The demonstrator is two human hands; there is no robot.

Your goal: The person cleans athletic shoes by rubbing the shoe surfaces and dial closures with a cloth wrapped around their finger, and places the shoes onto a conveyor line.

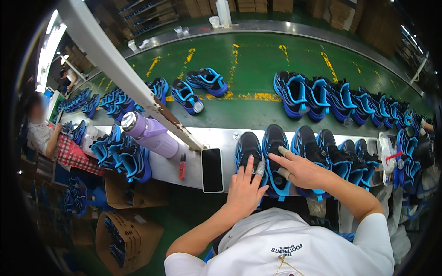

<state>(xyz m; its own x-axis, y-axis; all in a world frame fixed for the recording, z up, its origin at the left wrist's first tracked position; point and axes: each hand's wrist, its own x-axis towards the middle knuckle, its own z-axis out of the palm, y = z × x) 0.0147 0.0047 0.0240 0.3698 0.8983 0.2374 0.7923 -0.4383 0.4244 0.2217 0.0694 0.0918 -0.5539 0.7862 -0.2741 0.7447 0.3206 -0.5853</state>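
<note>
Two black sneakers with blue trim stand side by side on the metal bench, toes away from me. My left hand (244, 188) rests on the left sneaker (248, 145), its fingers stretched out and apart over the laces. From the right, my right hand (301, 171) reaches onto the second sneaker (275, 137), fingers extended across its upper and gripping nothing that I can see. Pale wraps cover some fingers of both hands. More matching sneakers (306, 142) continue the row to the right, partly under my right forearm.
Left of the sneakers lie a phone (212, 170) and red snips (182, 166), beside a purple bottle (154, 137). A metal post (124, 69) slants across the bench. More sneakers line the green conveyor (248, 60). Cardboard boxes (138, 239) stand below; another person (48, 138) sits far left.
</note>
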